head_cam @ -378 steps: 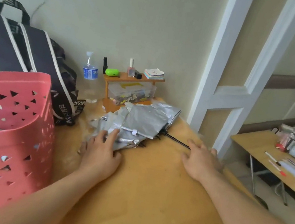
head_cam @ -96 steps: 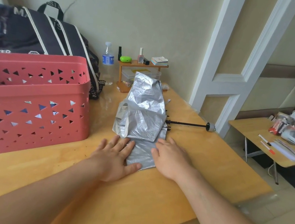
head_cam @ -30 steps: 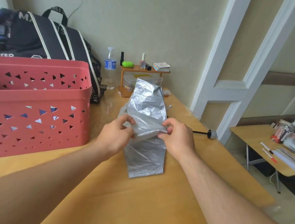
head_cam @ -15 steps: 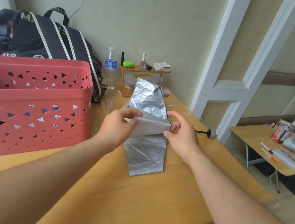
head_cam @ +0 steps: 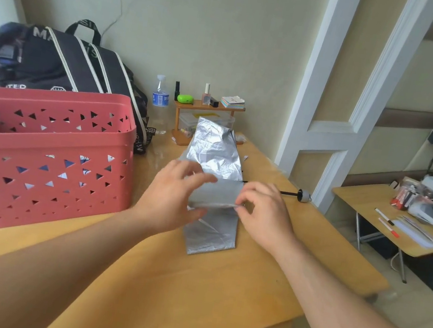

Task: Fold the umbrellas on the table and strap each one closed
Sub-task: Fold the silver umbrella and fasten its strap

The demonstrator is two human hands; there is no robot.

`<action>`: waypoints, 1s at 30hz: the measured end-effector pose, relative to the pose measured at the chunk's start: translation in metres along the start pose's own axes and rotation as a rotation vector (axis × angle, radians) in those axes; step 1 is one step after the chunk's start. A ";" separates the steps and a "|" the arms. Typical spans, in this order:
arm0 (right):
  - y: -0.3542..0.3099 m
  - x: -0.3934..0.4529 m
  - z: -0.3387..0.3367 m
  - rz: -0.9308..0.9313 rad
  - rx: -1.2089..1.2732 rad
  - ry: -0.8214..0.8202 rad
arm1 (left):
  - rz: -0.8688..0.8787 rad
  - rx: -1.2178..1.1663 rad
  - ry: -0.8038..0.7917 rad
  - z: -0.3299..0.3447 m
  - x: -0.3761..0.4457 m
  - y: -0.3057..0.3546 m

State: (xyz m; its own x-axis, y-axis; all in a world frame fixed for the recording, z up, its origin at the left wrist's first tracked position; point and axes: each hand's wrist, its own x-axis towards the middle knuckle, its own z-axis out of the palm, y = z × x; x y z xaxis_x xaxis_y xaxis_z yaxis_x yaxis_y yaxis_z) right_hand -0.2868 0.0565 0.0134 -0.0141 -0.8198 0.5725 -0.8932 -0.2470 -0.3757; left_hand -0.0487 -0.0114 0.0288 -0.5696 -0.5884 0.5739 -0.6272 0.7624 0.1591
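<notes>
Head view: the left hand (head_cam: 171, 202) and right hand (head_cam: 264, 214) both pinch a raised fold of the crinkled silver fabric umbrella (head_cam: 216, 158) lying on the wooden table (head_cam: 188, 288).

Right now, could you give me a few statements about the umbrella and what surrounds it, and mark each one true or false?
1. Both hands pinch a fold of the silver umbrella. True: left hand, right hand.
2. The red basket stands right of the umbrella. False: it stands to the left.
3. The umbrella's black shaft sticks out to the right. True.
4. The water bottle lies on its side. False: it stands upright.
5. The black bag sits inside the basket. False: it sits behind it.
</notes>
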 end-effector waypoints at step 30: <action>0.018 -0.005 0.035 0.084 0.018 -0.134 | -0.127 0.158 -0.720 0.101 0.018 0.011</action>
State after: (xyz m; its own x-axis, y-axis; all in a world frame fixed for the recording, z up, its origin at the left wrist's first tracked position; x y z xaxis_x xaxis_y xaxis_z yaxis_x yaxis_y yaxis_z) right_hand -0.2874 0.0382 -0.0218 -0.0267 -0.8994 0.4364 -0.8830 -0.1834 -0.4321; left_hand -0.1199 -0.0409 -0.0400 -0.6607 -0.7413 -0.1181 -0.7491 0.6612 0.0409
